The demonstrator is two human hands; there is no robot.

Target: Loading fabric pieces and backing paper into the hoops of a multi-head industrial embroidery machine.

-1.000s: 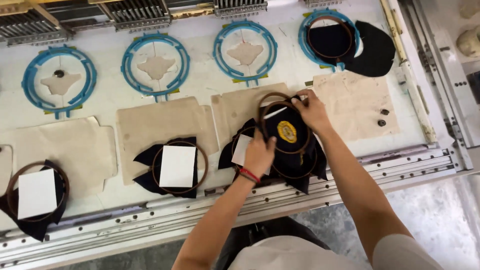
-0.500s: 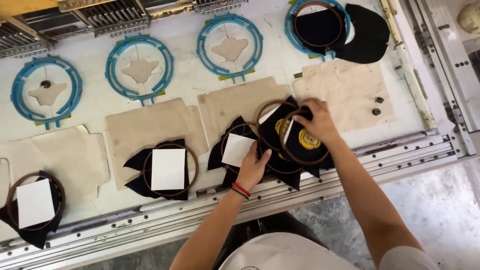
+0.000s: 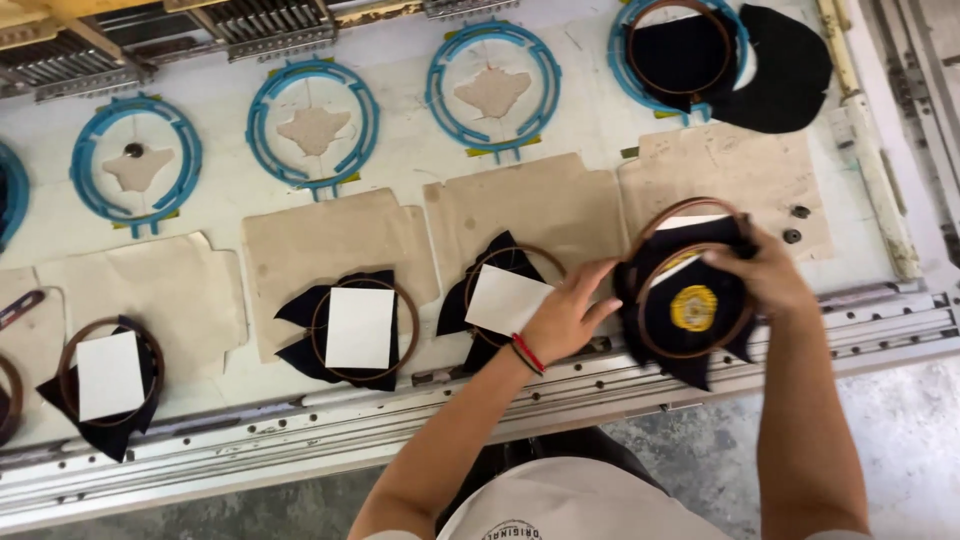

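Observation:
My right hand [image 3: 765, 272] grips the right rim of a brown hoop [image 3: 690, 300] that holds dark navy cloth with a round yellow embroidered patch [image 3: 694, 307]. The hoop lies over another hoop with white backing at its top. My left hand [image 3: 562, 318], with a red band on the wrist, rests flat beside it on a second hooped dark cloth [image 3: 500, 300] carrying a white square sheet. Its fingers are spread and reach toward the left rim of the patch hoop.
Two more hooped dark cloths with white sheets [image 3: 352, 328] [image 3: 105, 375] lie on tan boards along the table. Blue ring frames [image 3: 313, 130] [image 3: 493, 92] sit farther back; one [image 3: 680, 50] holds dark cloth. A metal rail [image 3: 400, 420] edges the table front.
The patch hoop has slid to the right, off the white-sheet hoop, with my right hand on it. My left hand stays on the white-sheet hoop.

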